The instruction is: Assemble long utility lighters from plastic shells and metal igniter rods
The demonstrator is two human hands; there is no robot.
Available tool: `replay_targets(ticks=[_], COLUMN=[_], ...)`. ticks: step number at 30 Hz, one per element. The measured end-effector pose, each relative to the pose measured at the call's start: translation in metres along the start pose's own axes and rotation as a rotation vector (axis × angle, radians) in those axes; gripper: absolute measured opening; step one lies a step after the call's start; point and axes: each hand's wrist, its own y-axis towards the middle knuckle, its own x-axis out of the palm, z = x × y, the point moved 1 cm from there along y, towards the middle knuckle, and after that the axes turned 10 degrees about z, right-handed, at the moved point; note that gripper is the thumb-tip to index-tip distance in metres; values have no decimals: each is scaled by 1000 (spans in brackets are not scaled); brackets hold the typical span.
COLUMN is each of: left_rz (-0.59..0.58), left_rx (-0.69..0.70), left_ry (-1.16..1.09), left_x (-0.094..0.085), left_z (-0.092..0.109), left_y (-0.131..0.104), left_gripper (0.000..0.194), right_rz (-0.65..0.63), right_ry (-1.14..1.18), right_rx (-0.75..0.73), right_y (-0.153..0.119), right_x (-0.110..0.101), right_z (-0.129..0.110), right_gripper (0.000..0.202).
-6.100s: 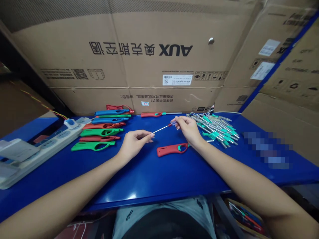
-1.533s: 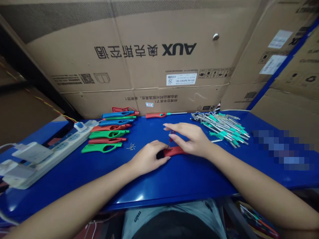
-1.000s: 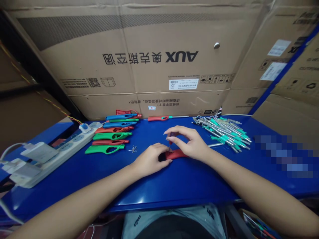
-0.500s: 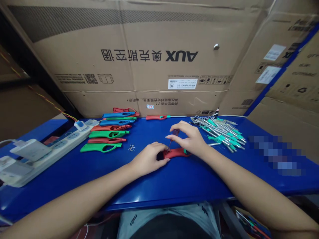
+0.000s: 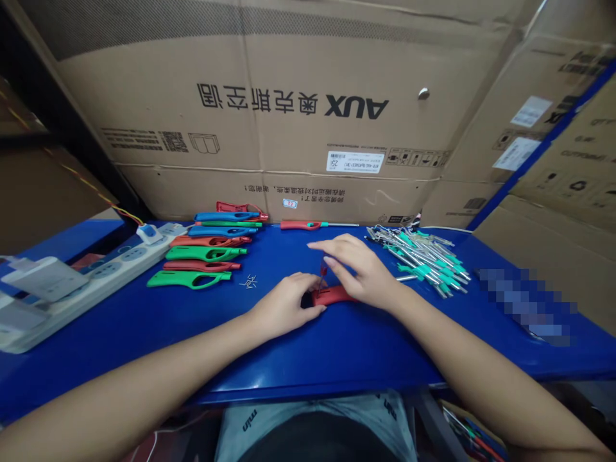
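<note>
In front of me a red lighter casing (image 5: 337, 294) lies on the blue table. My left hand (image 5: 283, 301) is closed around its left end, thumb on the near side and fingers on the far side. A small screwdriver with a dark red handle (image 5: 324, 265) stands nearly upright, its tip down at the left part of the casing. My right hand (image 5: 363, 269) holds the screwdriver by the handle, thumb against it and index finger stretched out over its top. The right hand hides the casing's right end.
Several coloured lighter casings (image 5: 206, 253) lie in a row at left, with loose screws (image 5: 249, 282) beside them. Metal tubes with green parts (image 5: 428, 256) are piled at right. One red lighter (image 5: 301, 225) lies at the back, before a cardboard wall (image 5: 283, 147). A power strip (image 5: 110, 273) runs along the left.
My right hand has shifted slightly left, its index finger now stretched further out. The screwdriver has moved left and stands more upright. My left hand keeps its hold on the casing.
</note>
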Motion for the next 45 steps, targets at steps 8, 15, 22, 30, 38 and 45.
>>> replay_targets(ticks=[8, 15, 22, 30, 38, 45], left_rz=[1, -12, 17, 8, 14, 6], left_rx=[-46, -37, -20, -10, -5, -27], left_ry=[-17, 8, 2, 34, 47, 69], left_x=[2, 0, 2, 1, 3, 6], left_z=[-1, 1, -2, 1, 2, 2], left_y=[0, 1, 0, 0, 0, 0], left_gripper=[25, 21, 21, 18, 15, 13], right_rz=[98, -14, 104, 29, 40, -112], right_ry=[-80, 105, 58, 108, 12, -22], right_rx=[-62, 113, 4, 51, -65, -117], right_y=[2, -1, 4, 2, 7, 2], right_x=[4, 6, 8, 8, 2, 2], right_z=[-6, -1, -3, -4, -7, -6], right_gripper=[12, 37, 9, 32, 11, 40])
